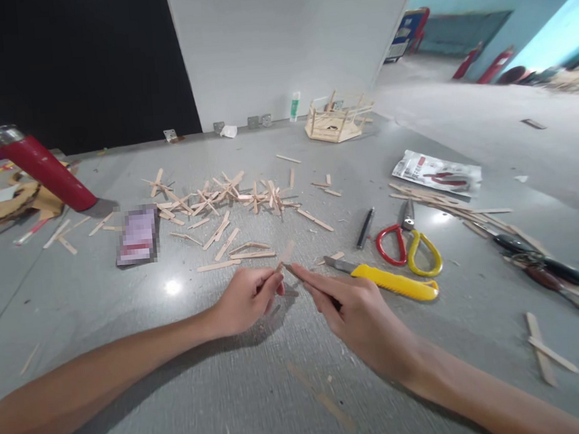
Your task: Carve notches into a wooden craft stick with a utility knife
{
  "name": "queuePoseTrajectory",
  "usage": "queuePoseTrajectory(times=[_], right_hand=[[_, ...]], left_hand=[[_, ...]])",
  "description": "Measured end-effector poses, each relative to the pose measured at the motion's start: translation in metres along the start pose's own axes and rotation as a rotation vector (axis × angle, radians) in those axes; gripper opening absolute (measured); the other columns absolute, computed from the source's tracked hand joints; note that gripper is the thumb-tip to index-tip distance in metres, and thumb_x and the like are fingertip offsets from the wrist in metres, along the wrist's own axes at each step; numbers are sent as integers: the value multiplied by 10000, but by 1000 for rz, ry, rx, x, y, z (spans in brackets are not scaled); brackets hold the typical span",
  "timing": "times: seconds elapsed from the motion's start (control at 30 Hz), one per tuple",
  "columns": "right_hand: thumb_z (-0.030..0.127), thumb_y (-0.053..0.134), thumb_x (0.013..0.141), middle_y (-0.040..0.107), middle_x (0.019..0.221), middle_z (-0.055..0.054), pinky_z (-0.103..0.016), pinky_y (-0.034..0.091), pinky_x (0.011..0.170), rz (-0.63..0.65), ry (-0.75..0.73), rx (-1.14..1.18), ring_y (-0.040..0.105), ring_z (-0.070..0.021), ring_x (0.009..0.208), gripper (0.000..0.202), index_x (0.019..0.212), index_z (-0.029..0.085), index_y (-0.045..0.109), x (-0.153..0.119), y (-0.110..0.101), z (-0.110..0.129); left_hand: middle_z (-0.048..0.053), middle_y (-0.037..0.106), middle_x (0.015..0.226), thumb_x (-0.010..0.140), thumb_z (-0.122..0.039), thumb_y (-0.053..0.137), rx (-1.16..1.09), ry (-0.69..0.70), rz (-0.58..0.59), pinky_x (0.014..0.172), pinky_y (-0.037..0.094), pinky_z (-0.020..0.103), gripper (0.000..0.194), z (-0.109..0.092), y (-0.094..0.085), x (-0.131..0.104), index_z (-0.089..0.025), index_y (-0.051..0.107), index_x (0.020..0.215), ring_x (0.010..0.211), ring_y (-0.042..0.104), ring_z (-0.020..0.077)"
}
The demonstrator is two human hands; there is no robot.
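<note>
In front of me, my left hand is closed in a pinch on a small wooden craft stick, whose pale end is blurred above the fingertips. My right hand is also closed, the index finger stretched along a thin, narrow strip. The strip's tip meets the stick at the left fingertips; its kind is mostly hidden by the fingers. Just right of this hand lies a yellow utility knife, blade pointing left. Beyond it are red-and-yellow-handled scissors or snips and a dark pen-like tool.
A pile of craft sticks spreads ahead. At the back stand a wooden stick frame and a glue stick. To the left are a red bottle and a pixelated purple item. Screwdriver-like tools and a packet lie right.
</note>
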State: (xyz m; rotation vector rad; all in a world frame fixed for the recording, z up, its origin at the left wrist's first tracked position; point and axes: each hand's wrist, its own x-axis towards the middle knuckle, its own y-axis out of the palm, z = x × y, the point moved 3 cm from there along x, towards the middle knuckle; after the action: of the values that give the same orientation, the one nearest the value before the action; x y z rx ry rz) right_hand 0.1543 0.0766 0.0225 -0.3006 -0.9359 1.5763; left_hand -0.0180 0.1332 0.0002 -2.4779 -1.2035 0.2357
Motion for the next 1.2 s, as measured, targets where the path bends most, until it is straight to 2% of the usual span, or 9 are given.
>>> queuePoseTrajectory(times=[0.2, 0.47, 0.57, 0.63, 0.77, 0.87, 1.0, 1.2], right_hand=[[159, 384, 973, 694, 715, -55, -259, 442, 566, 37, -27, -100, 554, -132, 575, 444, 1368, 100, 576, -5, 5, 1], [191, 369, 975, 562, 608, 11, -232, 368, 540, 71, 63, -34, 400, -94, 508, 444, 1330, 92, 617, 0, 9, 8], [262, 408, 980, 457, 572, 43, -216, 344, 527, 98, 165, 100, 348, -82, 509, 407, 1230, 123, 698, 4, 9, 6], [334, 450, 971, 427, 563, 46, -213, 321, 486, 123, 288, 281, 343, -82, 503, 402, 1172, 125, 728, 7, 10, 4], [450, 567, 902, 429, 575, 60, -200, 224, 383, 151, 603, 753, 275, -59, 436, 511, 1273, 109, 655, 9, 13, 0], [443, 672, 833, 458, 617, 62, -176, 136, 354, 183, 782, 995, 214, -30, 420, 581, 1326, 143, 611, 9, 12, -1], [362, 706, 813, 467, 631, 64, -159, 84, 341, 204, 868, 1113, 183, -18, 418, 525, 1296, 172, 632, 8, 8, -2], [385, 687, 829, 471, 624, 64, -161, 100, 339, 139, 850, 1070, 199, -23, 414, 549, 1325, 164, 607, 8, 11, 0]], left_hand=[[-41, 505, 489, 1022, -391, 361, 95, 133, -44, 487, 355, 199, 403, -2, 2, -1, -169, 519, 725, 413, 438, 77], [-32, 515, 502, 1027, -429, 344, 109, 125, -79, 496, 353, 198, 445, 2, 3, -4, -173, 501, 699, 443, 457, 85], [-34, 512, 504, 1024, -449, 349, 109, 111, -88, 497, 353, 199, 448, 4, 3, -4, -174, 500, 703, 448, 460, 89], [-34, 515, 504, 1022, -459, 352, 103, 95, -91, 493, 351, 199, 450, 5, 3, -3, -177, 497, 703, 446, 460, 91], [-37, 517, 492, 1022, -448, 355, 97, 62, -99, 500, 355, 199, 454, 2, 1, -2, -178, 494, 685, 431, 450, 88], [-37, 519, 483, 1021, -436, 353, 115, 48, -88, 502, 353, 201, 455, 0, 0, 0, -178, 495, 674, 423, 442, 88], [-37, 522, 479, 1018, -421, 352, 135, 57, -90, 496, 346, 202, 450, 1, 1, 1, -180, 492, 665, 419, 438, 86], [-39, 495, 473, 1003, -394, 372, 107, -2, -78, 484, 331, 203, 437, -3, 0, 2, -177, 484, 641, 436, 440, 89]])
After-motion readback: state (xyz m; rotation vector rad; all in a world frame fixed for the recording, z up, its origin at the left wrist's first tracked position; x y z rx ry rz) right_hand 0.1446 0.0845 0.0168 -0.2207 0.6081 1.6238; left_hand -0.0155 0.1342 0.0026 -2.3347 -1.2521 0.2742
